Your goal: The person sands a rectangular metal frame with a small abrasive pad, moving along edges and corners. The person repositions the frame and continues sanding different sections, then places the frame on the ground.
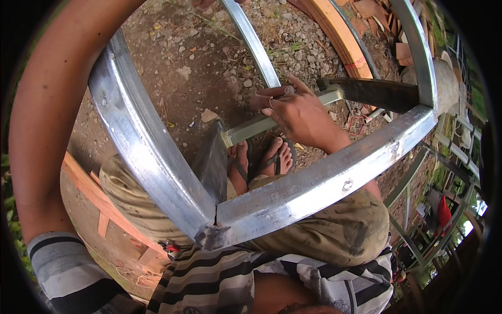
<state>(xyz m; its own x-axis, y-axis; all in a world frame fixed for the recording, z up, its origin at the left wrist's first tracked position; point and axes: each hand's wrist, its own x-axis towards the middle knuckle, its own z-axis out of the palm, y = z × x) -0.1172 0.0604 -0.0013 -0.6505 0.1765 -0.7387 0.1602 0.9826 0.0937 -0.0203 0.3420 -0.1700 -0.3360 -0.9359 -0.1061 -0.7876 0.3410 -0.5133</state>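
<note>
A frame of shiny square steel tubes (329, 180) stands around my legs, its near corner joined by a dark, rough weld (211, 235). My right hand (302, 115) reaches inside it, over a dull metal crossbar (251, 131), with fingers curled at the lower end of a narrow steel bar (253, 39). A ring shows on one finger. My left arm arches over the frame's left tube (145, 145). Only a little of my left hand (202, 3) shows at the top edge, beside the bar's upper part; its grip is cut off by the picture's rim.
Curved wooden pieces (337, 35) lie beyond the frame, and a wooden structure (113, 208) is at the lower left. Wood offcuts (372, 15) are piled at the upper right. More metal framing (411, 184) stands at the right. Feet in sandals (274, 157) rest on stony ground.
</note>
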